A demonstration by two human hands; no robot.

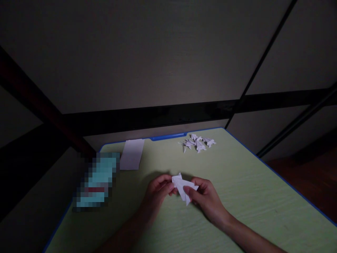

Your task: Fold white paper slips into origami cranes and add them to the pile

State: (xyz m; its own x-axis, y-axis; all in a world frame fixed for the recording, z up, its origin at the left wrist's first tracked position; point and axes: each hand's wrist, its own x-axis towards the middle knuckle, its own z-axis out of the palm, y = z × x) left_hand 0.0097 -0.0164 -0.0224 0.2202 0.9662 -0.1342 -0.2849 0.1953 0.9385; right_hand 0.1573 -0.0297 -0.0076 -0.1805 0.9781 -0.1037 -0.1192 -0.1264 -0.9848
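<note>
Your left hand (pixel 161 188) and right hand (pixel 207 194) both pinch the folded paper (pixel 179 184); uneven pull could skew creases or tear it.

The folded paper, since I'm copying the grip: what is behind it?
Parts of the left hand and right hand show behind the folded paper, with the table below. The folded paper's underside and whatever presses against it are covered.
</note>
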